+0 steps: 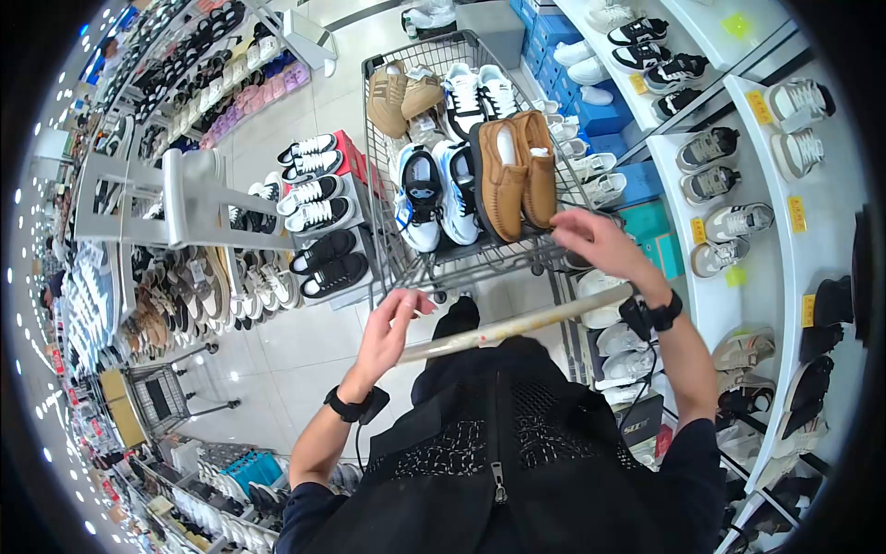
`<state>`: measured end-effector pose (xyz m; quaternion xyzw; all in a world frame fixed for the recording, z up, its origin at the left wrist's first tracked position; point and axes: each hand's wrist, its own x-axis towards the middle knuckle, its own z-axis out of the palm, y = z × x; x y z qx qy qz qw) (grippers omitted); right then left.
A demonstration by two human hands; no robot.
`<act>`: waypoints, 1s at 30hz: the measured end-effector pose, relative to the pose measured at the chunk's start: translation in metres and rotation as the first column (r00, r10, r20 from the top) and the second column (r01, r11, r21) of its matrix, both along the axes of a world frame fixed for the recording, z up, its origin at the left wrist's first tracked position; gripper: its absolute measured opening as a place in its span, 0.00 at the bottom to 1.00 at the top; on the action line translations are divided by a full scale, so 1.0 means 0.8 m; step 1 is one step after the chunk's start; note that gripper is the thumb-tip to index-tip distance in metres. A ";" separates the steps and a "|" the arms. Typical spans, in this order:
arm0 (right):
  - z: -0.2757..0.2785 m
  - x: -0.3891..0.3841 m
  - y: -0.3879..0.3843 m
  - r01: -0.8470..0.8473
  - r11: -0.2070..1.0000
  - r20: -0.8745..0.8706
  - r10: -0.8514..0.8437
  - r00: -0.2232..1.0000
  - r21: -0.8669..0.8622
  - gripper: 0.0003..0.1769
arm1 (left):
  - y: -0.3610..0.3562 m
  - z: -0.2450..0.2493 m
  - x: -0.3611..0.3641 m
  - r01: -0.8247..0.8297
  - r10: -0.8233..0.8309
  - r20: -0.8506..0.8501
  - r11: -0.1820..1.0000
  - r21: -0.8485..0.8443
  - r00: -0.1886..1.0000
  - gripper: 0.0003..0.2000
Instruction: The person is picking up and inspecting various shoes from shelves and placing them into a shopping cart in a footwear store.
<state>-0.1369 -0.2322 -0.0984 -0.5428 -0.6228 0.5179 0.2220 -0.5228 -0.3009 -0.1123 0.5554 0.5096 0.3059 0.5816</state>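
A wire shopping cart (475, 263) stands before me with several pairs of shoes on top. Brown slip-on loafers (502, 189) lie at its near right corner, beside white, blue and black sneakers (420, 198). Farther back are tan shoes (386, 100) and white-and-black sneakers (463, 102). My right hand (600, 245) is open at the cart's near right rim, fingertips close to the loafers. My left hand (392, 328) hovers near the cart's near left corner, fingers loosely bent and apart, holding nothing. A pale handle bar (517, 323) crosses below both hands, close to my body.
Shelves of sneakers (724, 226) with yellow price tags line the right side. Shoe boxes topped with black shoes (330, 263) stand left of the cart. Blue boxes (604, 115) are stacked behind on the right. A second cart (159, 402) stands at lower left on the tiled floor.
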 end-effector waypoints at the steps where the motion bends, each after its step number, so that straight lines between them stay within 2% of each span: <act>1: -0.006 0.007 -0.024 0.007 0.999 -0.032 -0.008 0.999 -0.036 0.19 | -0.017 0.000 0.011 0.033 -0.028 -0.076 0.997 0.063 0.997 0.15; 3: -0.011 0.020 -0.066 -0.034 0.999 0.009 0.033 0.999 0.019 0.20 | -0.043 0.004 0.040 0.067 -0.030 -0.274 0.990 0.124 0.961 0.13; 4: -0.020 0.023 -0.085 -0.038 0.998 0.035 0.036 0.999 0.054 0.20 | -0.058 -0.007 0.057 -0.019 0.050 -0.271 0.993 0.117 0.961 0.11; 5: -0.027 0.026 -0.103 -0.022 1.000 0.057 0.021 0.998 0.021 0.21 | -0.068 -0.017 0.069 -0.022 0.053 -0.269 0.993 0.119 0.962 0.11; 7: -0.052 0.027 -0.131 -0.079 0.974 0.138 0.050 0.989 0.214 0.22 | -0.086 -0.030 0.091 0.157 0.039 -0.554 0.940 0.303 0.832 0.09; 8: -0.056 0.026 -0.145 -0.080 0.976 0.138 0.053 0.989 0.202 0.22 | -0.092 -0.038 0.102 0.177 0.137 -0.600 0.883 0.434 0.789 0.09; 9: -0.052 0.020 -0.147 -0.148 0.931 0.264 0.058 0.963 0.334 0.21 | -0.095 -0.042 0.107 0.187 0.175 -0.655 0.876 0.444 0.735 0.10; 10: -0.048 0.017 -0.148 -0.228 0.864 0.383 0.045 0.922 0.448 0.21 | -0.094 -0.046 0.110 0.199 0.223 -0.658 0.841 0.503 0.719 0.10; 11: -0.049 0.020 -0.148 -0.232 0.865 0.385 0.050 0.922 0.444 0.21 | -0.095 -0.049 0.111 0.215 0.269 -0.661 0.804 0.555 0.701 0.11; 13: -0.059 0.022 -0.143 -0.207 0.892 0.337 0.066 0.939 0.403 0.22 | -0.095 -0.045 0.112 0.206 0.235 -0.672 0.836 0.508 0.702 0.11; 15: -0.065 0.020 -0.139 -0.207 0.872 0.338 0.051 0.940 0.443 0.21 | -0.090 -0.044 0.113 0.218 0.231 -0.675 0.831 0.511 0.701 0.12; 17: -0.066 0.013 -0.129 -0.077 0.915 0.294 -0.047 0.954 0.397 0.24 | -0.084 -0.046 0.114 0.235 0.252 -0.685 0.813 0.533 0.683 0.12; 23: -0.066 0.012 -0.089 -0.088 0.904 0.324 -0.058 0.944 0.419 0.22 | -0.049 -0.052 0.112 0.246 0.294 -0.696 0.788 0.564 0.655 0.12; 30: -0.084 -0.003 -0.020 -0.076 0.906 0.363 -0.090 0.927 0.417 0.17 | 0.019 -0.060 0.098 0.240 0.343 -0.651 0.734 0.636 0.677 0.11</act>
